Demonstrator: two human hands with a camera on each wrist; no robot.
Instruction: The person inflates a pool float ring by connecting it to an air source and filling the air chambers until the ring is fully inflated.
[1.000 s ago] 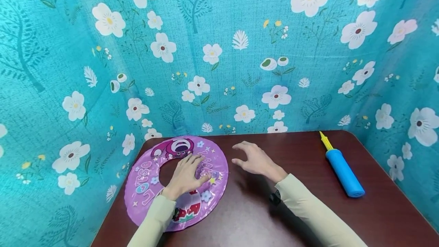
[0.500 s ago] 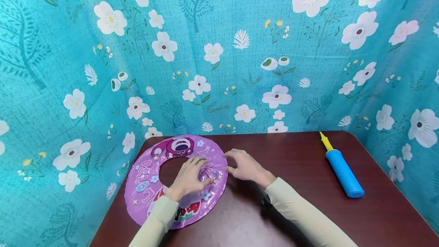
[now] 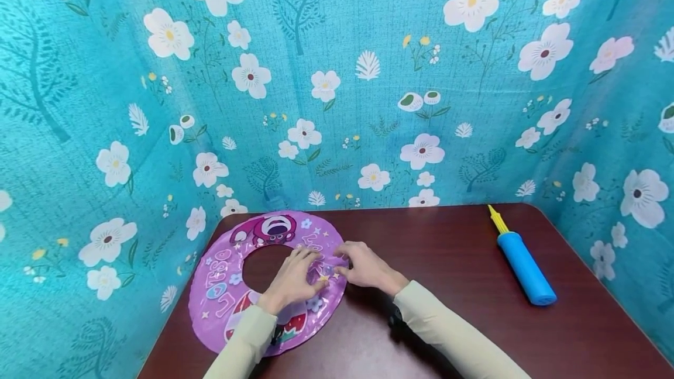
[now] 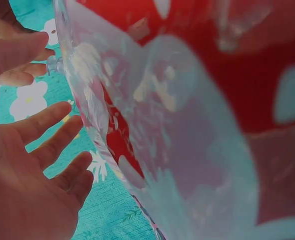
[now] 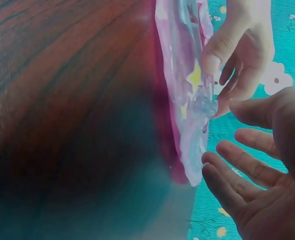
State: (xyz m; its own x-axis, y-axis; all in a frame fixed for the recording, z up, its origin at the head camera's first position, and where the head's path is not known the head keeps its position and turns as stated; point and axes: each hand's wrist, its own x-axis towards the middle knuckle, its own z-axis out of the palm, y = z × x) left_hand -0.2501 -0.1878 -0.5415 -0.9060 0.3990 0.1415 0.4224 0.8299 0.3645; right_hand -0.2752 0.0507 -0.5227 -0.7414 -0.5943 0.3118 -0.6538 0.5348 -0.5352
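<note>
A purple inflatable swim ring, printed with a cartoon bear, strawberries and lettering, lies on the left of the brown table. My left hand is over its right half, fingers apart and loosely bent. Its thumb is close to a clear air valve that sticks up from the ring. Across the valve from it, my right hand reaches over the ring's right edge, thumb and fingers spread. In the left wrist view the fingertips of my left hand come right up to the ring's surface.
A blue hand pump with a yellow nozzle lies at the right of the table. A teal floral curtain surrounds the table at the back and both sides.
My right hand has moved left, from beside the ring to over its right edge, close to my left hand. The left hand has shifted slightly right. The pump stays put.
</note>
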